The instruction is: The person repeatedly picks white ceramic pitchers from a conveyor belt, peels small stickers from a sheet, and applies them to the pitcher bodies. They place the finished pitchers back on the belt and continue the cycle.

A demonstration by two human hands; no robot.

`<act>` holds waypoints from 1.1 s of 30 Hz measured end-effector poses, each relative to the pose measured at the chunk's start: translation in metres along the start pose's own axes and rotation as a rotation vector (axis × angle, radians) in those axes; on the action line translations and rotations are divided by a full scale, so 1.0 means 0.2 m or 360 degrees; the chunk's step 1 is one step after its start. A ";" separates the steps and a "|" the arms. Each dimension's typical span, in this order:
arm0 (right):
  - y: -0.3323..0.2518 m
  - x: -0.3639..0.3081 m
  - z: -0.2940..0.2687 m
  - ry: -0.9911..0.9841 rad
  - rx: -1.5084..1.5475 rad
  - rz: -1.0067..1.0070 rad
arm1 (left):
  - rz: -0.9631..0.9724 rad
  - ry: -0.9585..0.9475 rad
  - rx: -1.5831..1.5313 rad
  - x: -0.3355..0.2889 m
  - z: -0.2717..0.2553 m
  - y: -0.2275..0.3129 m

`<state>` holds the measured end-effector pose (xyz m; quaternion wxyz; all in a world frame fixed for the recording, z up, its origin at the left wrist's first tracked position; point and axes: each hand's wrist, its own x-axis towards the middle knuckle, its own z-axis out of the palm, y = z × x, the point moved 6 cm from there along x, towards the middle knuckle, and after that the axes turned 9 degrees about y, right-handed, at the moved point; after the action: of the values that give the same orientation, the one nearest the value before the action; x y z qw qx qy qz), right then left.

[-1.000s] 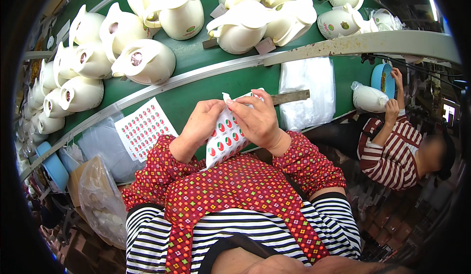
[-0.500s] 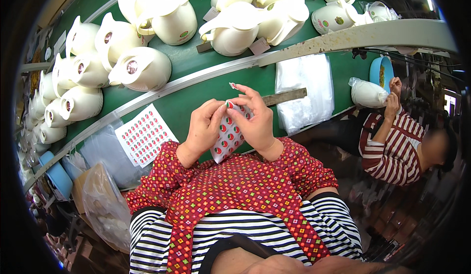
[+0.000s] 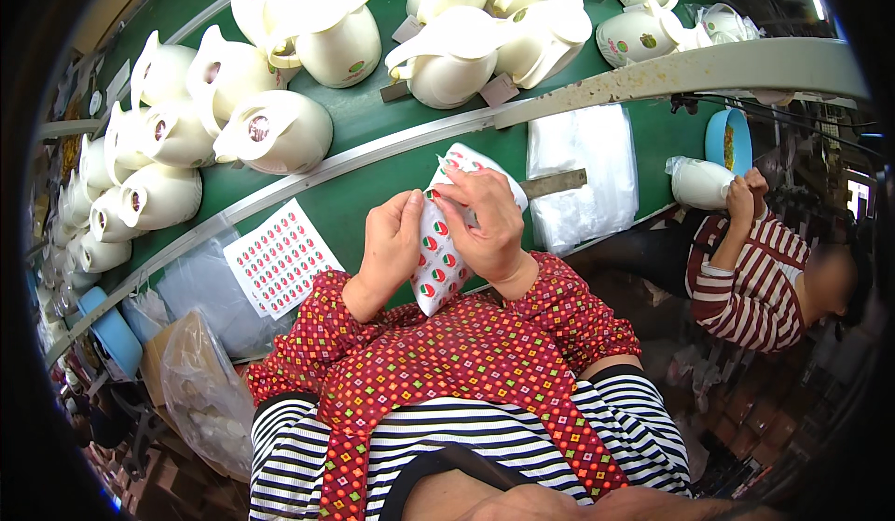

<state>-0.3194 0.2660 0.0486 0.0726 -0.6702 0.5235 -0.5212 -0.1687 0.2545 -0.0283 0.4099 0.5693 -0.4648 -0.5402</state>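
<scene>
A white sheet of round red-and-green stickers [image 3: 432, 279] is held up in front of my chest, bent, with its upper part curving away behind my right fingers. My left hand [image 3: 387, 241] pinches the sheet's left edge between thumb and curled fingers. On the other side, my right hand [image 3: 489, 227] grips the sheet, its thumb and fingertips close to the left fingertips. Whether a single sticker is peeled off between them is too small to tell. A second sticker sheet [image 3: 282, 258] lies flat on the green table, left of my left hand.
Cream-white jugs [image 3: 280, 134] stand in rows on the green surface beyond a metal rail [image 3: 373, 153]. Clear plastic bags [image 3: 583, 139] lie at right under a flat metal strip [image 3: 555, 184]. Farther right, a co-worker [image 3: 746, 279] handles a bagged jug [image 3: 699, 184] beside a blue basin [image 3: 716, 139].
The sheet's upper part has swung into view, bending away above my right hand. My right fingers have come down and curled over the sheet. The co-worker's hands have moved lower, onto the bagged jug.
</scene>
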 end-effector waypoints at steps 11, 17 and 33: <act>0.03 -0.12 0.05 0.0131 0.0128 0.0464 | 0.0106 0.0178 0.0088 0.00 -0.01 0.02; 0.02 -0.09 0.05 0.0121 -0.0039 0.0221 | 0.0308 0.0301 0.0102 -0.01 0.00 0.04; 0.12 -0.11 0.13 0.0044 0.0611 0.1090 | 0.0321 0.0227 -0.0181 0.01 0.00 -0.03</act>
<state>-0.3120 0.2602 0.0068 0.3592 -0.4238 0.6108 -0.5642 -0.1692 0.2538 -0.0344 0.5258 0.5324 -0.4580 -0.4799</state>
